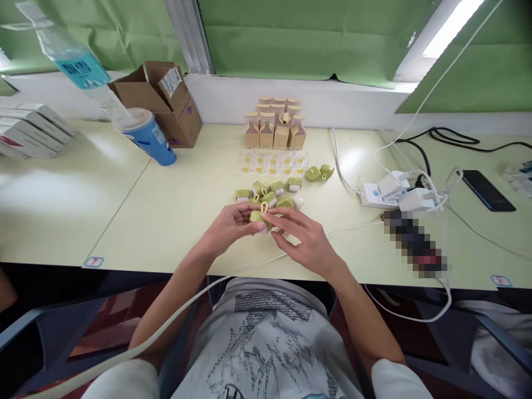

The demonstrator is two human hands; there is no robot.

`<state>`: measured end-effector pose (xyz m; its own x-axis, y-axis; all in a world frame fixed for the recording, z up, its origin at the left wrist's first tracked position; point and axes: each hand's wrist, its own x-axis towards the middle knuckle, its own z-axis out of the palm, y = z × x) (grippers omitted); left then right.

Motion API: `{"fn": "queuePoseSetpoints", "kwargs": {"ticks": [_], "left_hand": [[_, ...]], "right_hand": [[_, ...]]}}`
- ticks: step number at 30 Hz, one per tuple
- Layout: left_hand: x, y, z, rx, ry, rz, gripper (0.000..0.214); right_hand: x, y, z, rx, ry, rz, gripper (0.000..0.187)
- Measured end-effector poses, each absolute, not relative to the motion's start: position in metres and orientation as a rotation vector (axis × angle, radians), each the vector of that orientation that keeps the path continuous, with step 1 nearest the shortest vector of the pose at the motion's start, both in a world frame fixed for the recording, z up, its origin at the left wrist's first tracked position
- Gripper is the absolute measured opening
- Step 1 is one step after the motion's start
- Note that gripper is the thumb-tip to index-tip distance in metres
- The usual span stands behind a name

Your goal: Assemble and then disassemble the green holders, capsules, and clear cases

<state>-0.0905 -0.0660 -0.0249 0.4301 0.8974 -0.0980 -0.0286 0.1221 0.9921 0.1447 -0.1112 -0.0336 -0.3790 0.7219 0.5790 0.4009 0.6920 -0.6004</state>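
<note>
From where I sit, the left hand (233,224) is closed on one green piece (255,216), thumb in front. The right hand (305,241) is narrowed, its fingertips at the piece's other side near the upright loop (264,206); whether they grip or only touch, I cannot tell. The piece is between both hands, over the table's near half. I judge that the left steadies it so that the right's fingers can get at the loop.

Just beyond lie the other pieces (285,201), green above and pale below where I can see, close by, I think, for easy reach; two more (313,174) sit to the right. Behind them is a clear tray (266,166) with yellow dots, then small boxes (266,136) with open flaps, grouped against the wall (224,97), probably to leave working room.

The pale table (199,172) shows me seams. On its left are a carton (183,122), a blue cup (152,141) and a tilted bottle (78,66); on its right, a power strip (376,195) and a phone (488,190). Green blinds (316,39) cover the windows.
</note>
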Motion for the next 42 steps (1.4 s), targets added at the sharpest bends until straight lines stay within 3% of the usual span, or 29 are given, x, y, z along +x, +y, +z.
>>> {"fn": "queuePoseSetpoints", "kwargs": {"ticks": [11,17,21,25,30,36,42], "left_hand": [[-0.060,-0.060,-0.039,1.182,0.850,0.756,0.043],[-0.066,-0.055,-0.038,1.254,0.820,0.725,0.045],[-0.076,-0.053,-0.035,1.485,0.812,0.618,0.049],[-0.094,-0.053,-0.030,1.771,0.911,0.493,0.069],[-0.134,-0.047,-0.018,1.867,1.088,0.450,0.082],[-0.146,-0.043,-0.008,1.689,1.215,0.749,0.055],[-0.124,-0.039,-0.020,1.520,1.194,0.941,0.058]], "right_hand": [[0.147,-0.109,-0.052,-1.092,-2.070,0.032,0.047],[0.146,-0.108,-0.052,-1.074,-1.982,0.144,0.047],[0.150,-0.105,-0.048,-0.970,-1.945,0.437,0.045],[0.152,-0.099,-0.054,-1.013,-1.757,0.546,0.040],[0.148,-0.094,-0.068,-1.103,-1.984,0.225,0.040],[0.140,-0.094,-0.075,-0.990,-2.393,-0.287,0.042],[0.141,-0.090,-0.082,-0.860,-2.447,-0.258,0.023]]}}
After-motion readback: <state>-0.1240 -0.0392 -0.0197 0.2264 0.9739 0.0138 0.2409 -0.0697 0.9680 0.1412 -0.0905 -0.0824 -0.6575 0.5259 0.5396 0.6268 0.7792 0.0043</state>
